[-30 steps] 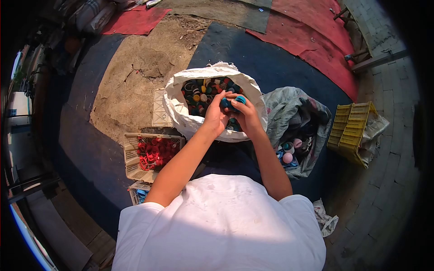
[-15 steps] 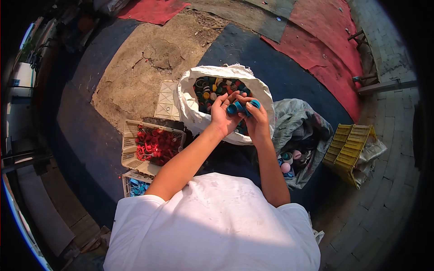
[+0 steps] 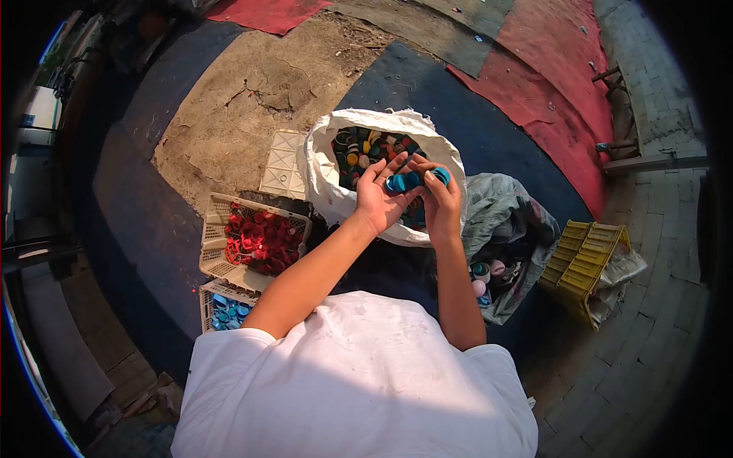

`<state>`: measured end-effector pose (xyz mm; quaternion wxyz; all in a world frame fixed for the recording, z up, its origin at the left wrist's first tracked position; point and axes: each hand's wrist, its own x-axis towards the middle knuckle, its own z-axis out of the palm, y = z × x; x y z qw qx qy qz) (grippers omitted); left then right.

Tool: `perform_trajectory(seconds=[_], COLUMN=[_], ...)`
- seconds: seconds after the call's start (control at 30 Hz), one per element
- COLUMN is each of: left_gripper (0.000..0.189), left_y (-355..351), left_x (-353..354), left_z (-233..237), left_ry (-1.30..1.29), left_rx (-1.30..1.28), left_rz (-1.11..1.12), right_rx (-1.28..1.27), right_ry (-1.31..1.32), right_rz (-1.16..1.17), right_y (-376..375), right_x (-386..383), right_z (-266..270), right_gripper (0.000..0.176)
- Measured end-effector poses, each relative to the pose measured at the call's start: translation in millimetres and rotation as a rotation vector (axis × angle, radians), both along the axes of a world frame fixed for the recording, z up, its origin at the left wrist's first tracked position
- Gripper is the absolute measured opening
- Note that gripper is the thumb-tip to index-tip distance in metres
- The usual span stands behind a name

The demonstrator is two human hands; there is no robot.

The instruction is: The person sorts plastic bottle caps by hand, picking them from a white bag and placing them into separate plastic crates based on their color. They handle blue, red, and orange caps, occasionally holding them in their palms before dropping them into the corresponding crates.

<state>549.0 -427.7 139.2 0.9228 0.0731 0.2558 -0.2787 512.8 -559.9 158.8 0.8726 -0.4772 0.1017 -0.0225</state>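
My left hand is turned palm up over the white sack, its fingers partly stretched out. Teal bottle caps rest across its palm and fingers. Close beside it, my right hand pinches another teal cap between thumb and fingers. Under both hands, the open sack holds many mixed caps in green, yellow, red, white and dark colours. Exactly how many teal caps lie between the hands is partly hidden by the fingers.
Left of the sack stand a crate of red caps and a crate of blue caps. A grey-green sack with mixed items sits at right, then a yellow crate. A pale plastic panel lies behind.
The teal caps have shifted and turned in my hands, and the left fingers are straighter. Both hands remain over the sack. The whole view has moved slightly.
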Motion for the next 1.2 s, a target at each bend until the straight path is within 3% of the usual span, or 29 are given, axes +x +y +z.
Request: perform_trajectory(seconds=[0.1, 0.3, 0.43, 0.77, 0.97, 1.17, 1.2], left_gripper=[0.036, 0.037, 0.037, 0.035, 0.034, 0.034, 0.034], left_y=[0.9, 0.7, 0.5, 2.6, 3.1, 6.7, 7.2], left_x=[-0.1, -4.0, -6.1, -4.0, -6.3, -7.4, -7.7], left_z=[-0.2, -8.8, -8.8, -14.1, -7.1, -12.2, -12.6], left_ry=[-0.011, -0.035, -0.100, -0.060, -0.001, -0.039, -0.034], left_rx=[0.009, 0.001, -0.001, -0.035, -0.064, -0.058, -0.061], left_rz=[0.005, -0.046, -0.099, -0.072, 0.002, 0.001, 0.000], right_rx=[-0.165, -1.079, -1.252, -1.294, -1.077, -0.713, -0.763], right_ry=[-0.002, -0.225, -0.282, -0.318, -0.242, -0.178, -0.178], right_rz=[-0.034, -0.084, -0.069, -0.033, -0.070, -0.134, -0.125], right_y=[1.6, 10.6, 22.9, 28.9, 23.4, 21.5, 20.0], right_x=[2.0, 1.5, -3.7, -9.1, -8.8, -4.1, -3.0], right_z=[6.9, 1.3, 1.5, -8.3, -25.7, -21.6, -18.7], right_gripper=[0.023, 0.027, 0.035, 0.042, 0.033, 0.036, 0.036])
